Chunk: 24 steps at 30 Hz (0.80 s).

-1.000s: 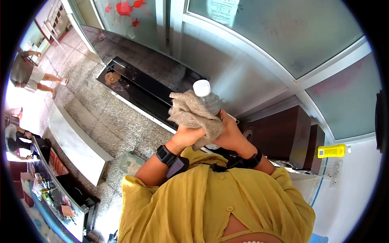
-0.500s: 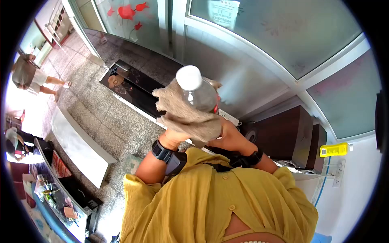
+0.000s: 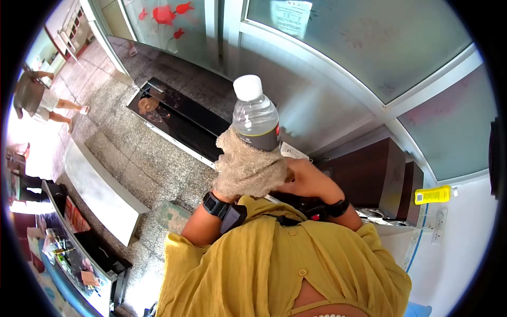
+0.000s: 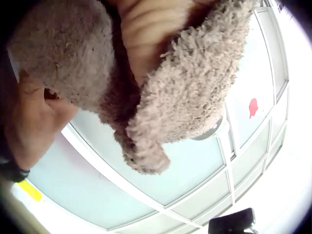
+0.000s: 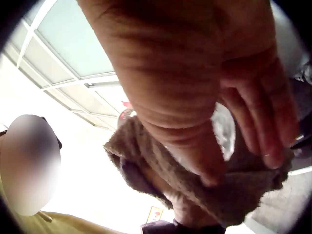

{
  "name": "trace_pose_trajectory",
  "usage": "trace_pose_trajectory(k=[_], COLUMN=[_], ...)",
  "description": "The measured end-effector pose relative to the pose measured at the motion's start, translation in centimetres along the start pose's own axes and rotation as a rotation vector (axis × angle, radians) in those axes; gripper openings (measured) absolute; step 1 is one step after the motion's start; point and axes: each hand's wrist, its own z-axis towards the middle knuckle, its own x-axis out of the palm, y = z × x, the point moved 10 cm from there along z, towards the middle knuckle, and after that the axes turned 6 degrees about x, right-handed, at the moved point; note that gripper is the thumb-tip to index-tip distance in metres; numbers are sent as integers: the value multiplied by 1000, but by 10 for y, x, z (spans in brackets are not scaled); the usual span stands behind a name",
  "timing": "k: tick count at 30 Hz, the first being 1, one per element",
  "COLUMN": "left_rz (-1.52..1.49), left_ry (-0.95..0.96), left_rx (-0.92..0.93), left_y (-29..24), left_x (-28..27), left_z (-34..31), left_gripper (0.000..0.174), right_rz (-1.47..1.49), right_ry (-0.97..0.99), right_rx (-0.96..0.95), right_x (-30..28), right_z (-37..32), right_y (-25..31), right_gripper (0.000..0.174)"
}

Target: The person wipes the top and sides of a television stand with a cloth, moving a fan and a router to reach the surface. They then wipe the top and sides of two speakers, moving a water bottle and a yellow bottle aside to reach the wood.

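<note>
One bottle (image 3: 255, 117), one cloth (image 3: 248, 170); left hand (image 4: 146, 39) grips cloth, right hand (image 3: 309, 180) seemingly clasps bottle.

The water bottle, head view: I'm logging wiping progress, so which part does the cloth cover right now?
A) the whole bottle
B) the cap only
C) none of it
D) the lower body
D: the cloth wraps the lower part of the bottle, while the white cap and clear upper body stand bare above it.
</note>
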Motion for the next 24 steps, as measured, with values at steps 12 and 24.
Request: trace_pose_trajectory(k=[12, 24], left_rz=[513, 603], left_ry=[238, 303], left_rx=[109, 101], left_y=[2, -29], left_x=[42, 51], left_z=[1, 22], left_gripper=[39, 81], right_rz=[609, 772], right_ry=[-700, -609], right_rx=[-516, -780], right_x=[-65, -90], right_z=[-25, -48], right_y=[34, 34], right_gripper=[37, 31])
